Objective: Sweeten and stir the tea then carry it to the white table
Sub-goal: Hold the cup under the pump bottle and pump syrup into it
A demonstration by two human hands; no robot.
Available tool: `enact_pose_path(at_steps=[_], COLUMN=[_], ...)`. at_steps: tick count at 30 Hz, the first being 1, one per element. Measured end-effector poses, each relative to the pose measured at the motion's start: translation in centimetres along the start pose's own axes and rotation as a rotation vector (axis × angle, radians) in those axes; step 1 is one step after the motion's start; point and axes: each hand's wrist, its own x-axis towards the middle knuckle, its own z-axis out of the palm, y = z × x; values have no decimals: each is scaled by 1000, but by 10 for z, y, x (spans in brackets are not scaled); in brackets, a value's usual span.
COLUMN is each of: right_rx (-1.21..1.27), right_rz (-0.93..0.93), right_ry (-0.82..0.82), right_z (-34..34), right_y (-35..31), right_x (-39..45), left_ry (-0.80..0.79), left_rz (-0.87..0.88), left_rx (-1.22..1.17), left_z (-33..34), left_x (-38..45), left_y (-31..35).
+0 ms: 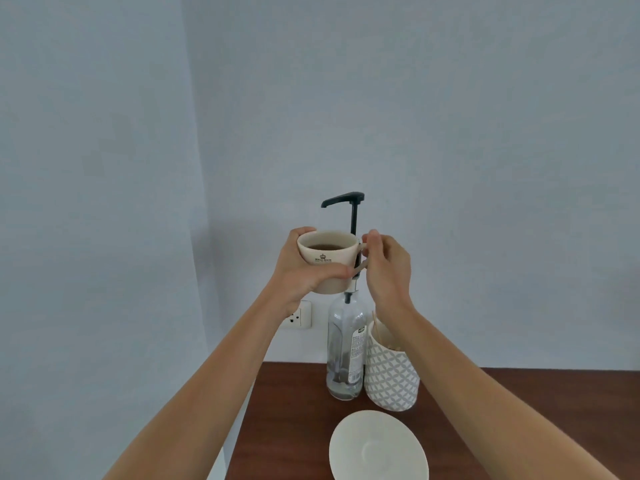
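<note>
A cream tea cup (327, 252) with brown tea in it and a black crest print is held in the air under the black pump spout (341, 199) of a clear syrup bottle (346, 351). My left hand (301, 271) wraps around the cup's body from the left and below. My right hand (386, 268) pinches the cup's handle on the right side. The spout tip hangs above the cup's left rim. A white saucer (379, 448) lies bare on the brown counter below.
A white patterned holder (391, 368) with thin wooden stir sticks stands right of the bottle. The dark wooden counter (287, 427) ends at its left edge near my left forearm. A wall socket (298, 317) sits behind. Pale blue walls form a corner at left.
</note>
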Motion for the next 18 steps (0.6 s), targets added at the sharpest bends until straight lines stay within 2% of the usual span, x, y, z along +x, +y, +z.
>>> enact_pose_path(at_steps=[6,14,18], right_rx=[136,180,168], right_rz=[101,266,337], right_ry=[-175,-202,-193], right_z=[-24,-67,-87], right_y=[11,70,101], right_x=[-35,-85,-111], left_ry=[-138,-286,-303], left_rz=[1,-65,-74], left_rx=[-24,-4,45], left_z=[6,18,29], left_x=[-36,-94,-120], left_y=[-29,-101,-138])
